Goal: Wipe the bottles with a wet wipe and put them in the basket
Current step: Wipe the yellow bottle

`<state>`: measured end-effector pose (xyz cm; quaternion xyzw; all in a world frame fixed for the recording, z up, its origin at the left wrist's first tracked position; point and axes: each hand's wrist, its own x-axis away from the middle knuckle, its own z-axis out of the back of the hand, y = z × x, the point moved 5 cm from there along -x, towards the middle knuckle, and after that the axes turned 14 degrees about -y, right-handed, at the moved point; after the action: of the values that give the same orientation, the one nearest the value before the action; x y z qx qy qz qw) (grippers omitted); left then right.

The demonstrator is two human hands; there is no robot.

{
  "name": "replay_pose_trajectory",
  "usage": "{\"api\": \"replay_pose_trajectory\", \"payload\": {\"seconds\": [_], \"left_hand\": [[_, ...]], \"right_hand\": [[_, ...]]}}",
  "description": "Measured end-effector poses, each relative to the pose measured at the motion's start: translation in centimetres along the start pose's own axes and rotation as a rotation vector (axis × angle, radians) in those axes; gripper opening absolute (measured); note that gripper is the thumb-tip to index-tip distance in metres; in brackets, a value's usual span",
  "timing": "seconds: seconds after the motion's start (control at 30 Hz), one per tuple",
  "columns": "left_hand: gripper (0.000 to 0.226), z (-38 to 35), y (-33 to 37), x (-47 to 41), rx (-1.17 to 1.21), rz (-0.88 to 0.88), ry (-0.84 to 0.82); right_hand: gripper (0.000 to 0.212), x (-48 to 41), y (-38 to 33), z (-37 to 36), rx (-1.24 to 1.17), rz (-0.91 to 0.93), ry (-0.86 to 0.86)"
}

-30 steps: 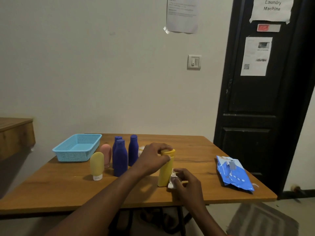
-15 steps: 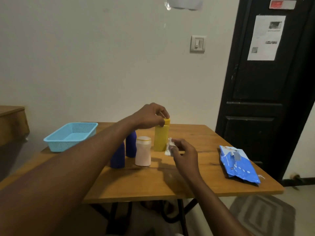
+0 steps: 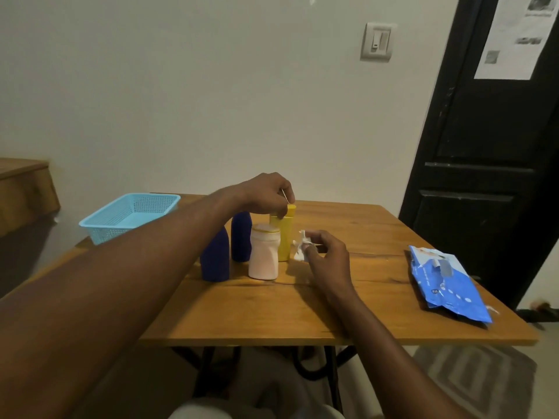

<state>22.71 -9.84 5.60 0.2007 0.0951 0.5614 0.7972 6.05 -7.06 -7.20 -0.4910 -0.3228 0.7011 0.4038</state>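
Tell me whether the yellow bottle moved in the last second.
Yes. The yellow bottle moved back across the table, away from its near edge, now behind the white bottle.

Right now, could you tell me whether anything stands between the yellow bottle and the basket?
Yes: the rear blue bottle stands left of the yellow bottle, on the line to the basket. Lifted over it, the way looks open.

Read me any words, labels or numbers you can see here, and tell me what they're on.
No text can be read.
Paper sheet on the black door: printed lines and a square code, too blurred to read.
Blue wipes pack on the table: print too small to read.
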Motion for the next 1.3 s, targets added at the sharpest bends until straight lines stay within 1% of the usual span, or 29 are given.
{"api": "replay_pose_trajectory", "payload": {"seconds": [0.23, 0.43, 0.53, 0.73, 0.87, 1.0, 1.07, 1.17, 1.3], "left_hand": [[0.038, -0.3, -0.3, -0.2, 0.011, -0.012, 0.001], [0.05, -0.4, -0.3, 0.6, 0.037, -0.003, -0.011], [0.053, 0.2, 0.1, 1.4, 0.011, -0.017, 0.025], [0.046, 1.4, 1.7, 4.9, -0.013, -0.099, 0.089], [0.039, 3.0, 1.6, 7.6, 0.032, -0.109, 0.11], [0.033, 4.9, 0.9, 9.7, 0.07, -0.099, 0.144], [0.032, 5.6, 0.6, 10.5, 0.072, -0.1, 0.166], [0.039, 6.1, -0.2, 11.8, 0.088, -0.079, 0.167], [0.05, 6.2, -1.8, 13.2, 0.093, -0.005, 0.136]], "right_hand": [[0.024, 0.6, 1.0, -0.2, -0.01, -0.008, 0.018], [0.023, 1.3, 0.9, -0.2, 0.009, -0.027, 0.012], [0.022, 1.7, 0.6, -0.1, 0.015, -0.037, 0.012], [0.019, 3.3, -0.9, 0.5, -0.008, -0.015, 0.036], [0.014, 4.4, -2.0, 0.5, -0.042, 0.001, 0.052], [0.014, 5.1, -4.1, -0.1, -0.048, 0.055, 0.063], [0.016, 4.7, -5.9, -0.4, -0.013, 0.115, 0.076], [0.018, 3.5, -9.0, -1.1, 0.074, 0.204, 0.079], [0.024, 2.0, -12.5, -2.3, 0.144, 0.292, 0.015]]}}
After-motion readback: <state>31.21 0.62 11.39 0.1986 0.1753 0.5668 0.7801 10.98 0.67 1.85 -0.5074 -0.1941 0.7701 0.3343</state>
